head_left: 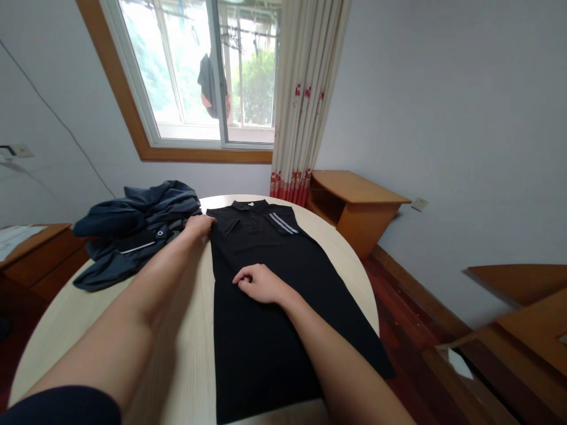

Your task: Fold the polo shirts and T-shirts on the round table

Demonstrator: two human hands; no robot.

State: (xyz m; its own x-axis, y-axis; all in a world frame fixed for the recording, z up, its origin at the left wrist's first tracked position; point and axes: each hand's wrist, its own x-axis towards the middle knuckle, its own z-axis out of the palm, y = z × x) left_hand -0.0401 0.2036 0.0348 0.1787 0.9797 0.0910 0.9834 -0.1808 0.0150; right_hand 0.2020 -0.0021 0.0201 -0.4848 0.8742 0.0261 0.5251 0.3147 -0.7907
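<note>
A black polo shirt (261, 319) lies spread on the round table, its collar at the far side. Both sleeves are turned inward across the chest, and the right one shows grey stripes. My left hand (200, 226) reaches out to the shirt's upper left edge, its fingers closed on the fabric there. Over the middle of the shirt is my right hand (261, 283), with fingers curled in and thumb near the forefinger. Nothing shows in it, and I cannot tell how firmly it touches the cloth.
A pile of dark clothes (137, 224) sits on the table (190, 348), left of the shirt. Behind stand a wooden cabinet (354, 200) and a curtain (305, 94) beside the window. More wooden furniture (522, 348) is at the lower right. The shirt's lower right corner passes the table's edge.
</note>
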